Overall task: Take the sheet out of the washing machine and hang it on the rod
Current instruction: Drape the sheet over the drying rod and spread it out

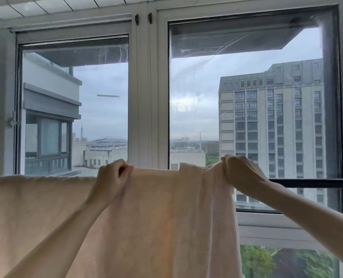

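Observation:
A pale peach sheet (154, 213) hangs in front of me, filling the lower left and middle of the head view. My left hand (112, 177) pinches its top edge near the middle. My right hand (240, 173) grips a bunched part of the top edge at the sheet's right end. A dark horizontal rod (315, 183) shows to the right of my right hand; the sheet hides the rest of it. The stretch of edge between my hands is pulled straight, slightly above the rod's line. The washing machine is not in view.
Large windows with white frames (144, 97) stand right behind the rod. A white sill (270, 223) runs below the right pane. Buildings and trees show through the glass. A panelled ceiling is overhead.

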Available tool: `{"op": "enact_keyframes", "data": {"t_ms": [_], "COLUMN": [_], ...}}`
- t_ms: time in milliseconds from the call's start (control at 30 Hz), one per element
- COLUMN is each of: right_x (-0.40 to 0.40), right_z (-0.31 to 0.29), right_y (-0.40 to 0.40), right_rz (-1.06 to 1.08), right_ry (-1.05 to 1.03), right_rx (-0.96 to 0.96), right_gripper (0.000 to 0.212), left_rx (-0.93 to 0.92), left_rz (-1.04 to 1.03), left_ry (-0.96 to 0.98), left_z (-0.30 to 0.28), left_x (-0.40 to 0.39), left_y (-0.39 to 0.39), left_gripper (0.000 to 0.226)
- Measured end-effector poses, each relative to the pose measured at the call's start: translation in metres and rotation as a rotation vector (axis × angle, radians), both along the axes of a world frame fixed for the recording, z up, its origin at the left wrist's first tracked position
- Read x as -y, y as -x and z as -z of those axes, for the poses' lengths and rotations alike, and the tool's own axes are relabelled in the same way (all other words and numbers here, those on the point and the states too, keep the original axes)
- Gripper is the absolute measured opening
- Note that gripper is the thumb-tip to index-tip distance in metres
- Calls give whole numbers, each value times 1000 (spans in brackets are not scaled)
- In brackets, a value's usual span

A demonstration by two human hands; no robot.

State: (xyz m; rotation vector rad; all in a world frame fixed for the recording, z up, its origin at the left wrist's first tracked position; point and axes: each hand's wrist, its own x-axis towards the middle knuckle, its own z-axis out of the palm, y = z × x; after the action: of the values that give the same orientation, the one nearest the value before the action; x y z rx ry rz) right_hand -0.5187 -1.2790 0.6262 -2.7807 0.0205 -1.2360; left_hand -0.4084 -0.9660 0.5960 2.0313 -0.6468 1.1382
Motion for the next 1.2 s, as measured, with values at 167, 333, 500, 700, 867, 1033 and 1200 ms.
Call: {"op": "enact_keyframes", "data": {"t_ms": [167,333,500,700,867,1033,1200], "right_x": [20,55,74,40,15,-15,-47], "right_z": [-3,-21,-23,-19,-28,-36,-46], "right_y": [6,12,28,21,14,4,2], "right_rz": [57,130,156,16,-138,-282,-526], "right_ry": [-31,-212,-276,-288,-489,-535,-673], "right_rx": [-28,69,67,-30,138,72,-74], "right_gripper": [28,22,25,29,36,34,26], "left_rx": [-2,-2,-26,-58,97,-299,-566], "left_rz": [-17,-32,-37,-94,-155,279,247], "left_ry": [0,30,66,-66,-20,55,69], "left_z": [-2,-1,-2,1,0,3,8], "left_x": [2,-2,-11,-1,29,83,112], "left_y": [-5,-7,-8,-8,41,74,80], "left_gripper": [19,20,20,18,9,43,54]}}
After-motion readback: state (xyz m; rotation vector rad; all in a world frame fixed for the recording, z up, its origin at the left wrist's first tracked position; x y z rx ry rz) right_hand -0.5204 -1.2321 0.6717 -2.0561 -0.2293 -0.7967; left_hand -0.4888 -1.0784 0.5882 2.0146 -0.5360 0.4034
